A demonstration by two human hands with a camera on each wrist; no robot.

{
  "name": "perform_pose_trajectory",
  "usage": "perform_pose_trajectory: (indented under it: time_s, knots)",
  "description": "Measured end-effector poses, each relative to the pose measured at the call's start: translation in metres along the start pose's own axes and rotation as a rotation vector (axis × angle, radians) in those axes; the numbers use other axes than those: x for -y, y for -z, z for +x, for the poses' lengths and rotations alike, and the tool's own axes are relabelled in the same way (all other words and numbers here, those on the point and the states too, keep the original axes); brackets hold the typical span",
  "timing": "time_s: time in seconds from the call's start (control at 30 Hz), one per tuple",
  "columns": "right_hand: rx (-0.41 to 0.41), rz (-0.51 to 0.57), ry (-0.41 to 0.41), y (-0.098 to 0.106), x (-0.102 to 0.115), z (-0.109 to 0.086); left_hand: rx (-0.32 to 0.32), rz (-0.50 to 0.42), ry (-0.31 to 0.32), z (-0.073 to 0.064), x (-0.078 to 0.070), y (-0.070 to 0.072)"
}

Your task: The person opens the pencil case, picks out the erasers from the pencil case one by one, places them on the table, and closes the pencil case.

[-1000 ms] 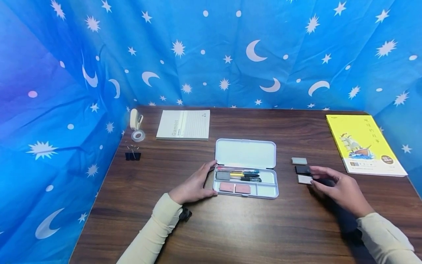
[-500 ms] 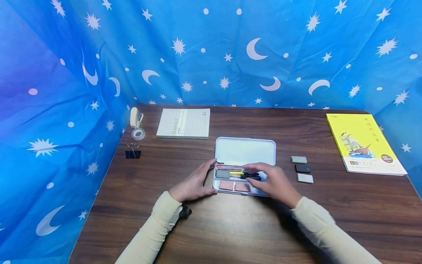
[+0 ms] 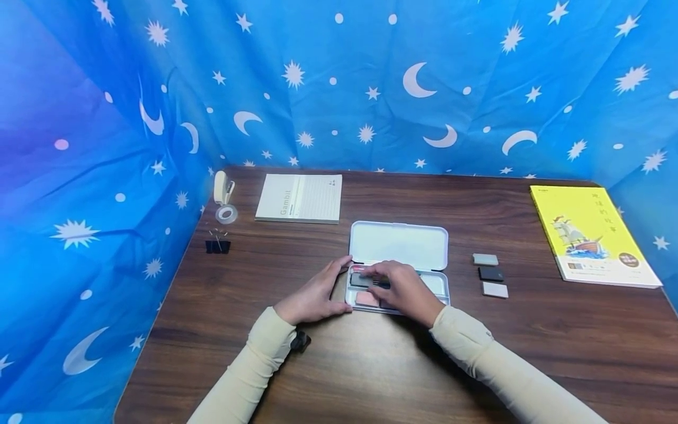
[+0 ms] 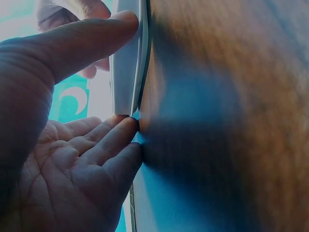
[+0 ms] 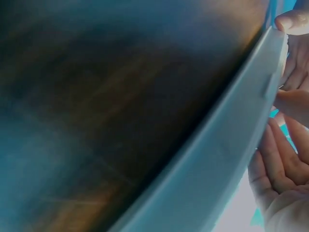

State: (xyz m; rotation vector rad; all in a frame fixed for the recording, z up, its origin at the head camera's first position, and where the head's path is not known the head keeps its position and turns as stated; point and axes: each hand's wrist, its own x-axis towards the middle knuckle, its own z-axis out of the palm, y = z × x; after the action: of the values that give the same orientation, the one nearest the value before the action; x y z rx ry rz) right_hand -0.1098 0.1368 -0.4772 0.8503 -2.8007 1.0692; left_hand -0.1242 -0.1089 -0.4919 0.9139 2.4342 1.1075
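Note:
A white pencil case [image 3: 398, 242] lies with its lid raised in the middle of the table. My left hand [image 3: 312, 297] holds its left end, with the thumb [image 4: 104, 41] along the front side and fingers at the end wall. Inside, my right hand [image 3: 405, 288] has thumb and fingertips around a grey block, likely an eraser [image 3: 359, 281]. One pink eraser [image 3: 367, 299] shows in the front compartment. The right hand covers most of the pens and the rest of that compartment. In the right wrist view, the case's front wall [image 5: 227, 140] hides the fingertips.
Right of the case lie a pale eraser [image 3: 485, 259], a black eraser [image 3: 491, 274] and a white eraser [image 3: 495, 290]. A yellow book [image 3: 593, 229] is farther right. A notebook [image 3: 299, 198], stapler [image 3: 220, 187], tape roll [image 3: 226, 214] and binder clip [image 3: 218, 247] stand left.
My right hand has moved left from the loose erasers, over the pens, to the grey eraser in the case. The left hand has stayed at the case's left end.

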Motion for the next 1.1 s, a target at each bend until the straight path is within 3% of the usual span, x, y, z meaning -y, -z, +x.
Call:
perform_pose_trajectory:
  time_s: [0.47, 0.83, 0.97, 1.1]
  knots:
    - [0.022, 0.087, -0.079, -0.001, 0.002, 0.006, -0.007, -0.022, -0.003, 0.000, -0.003, 0.000]
    - [0.005, 0.084, -0.054, -0.002, -0.001, 0.008, -0.006, -0.017, 0.002, 0.001, 0.000, -0.002]
    - [-0.003, 0.106, -0.061, 0.004, -0.003, 0.008, -0.006, -0.010, 0.009, 0.003, -0.001, -0.001]
    - [-0.031, 0.106, -0.088, 0.023, -0.006, -0.004, -0.001, -0.011, 0.028, 0.002, -0.002, -0.001]
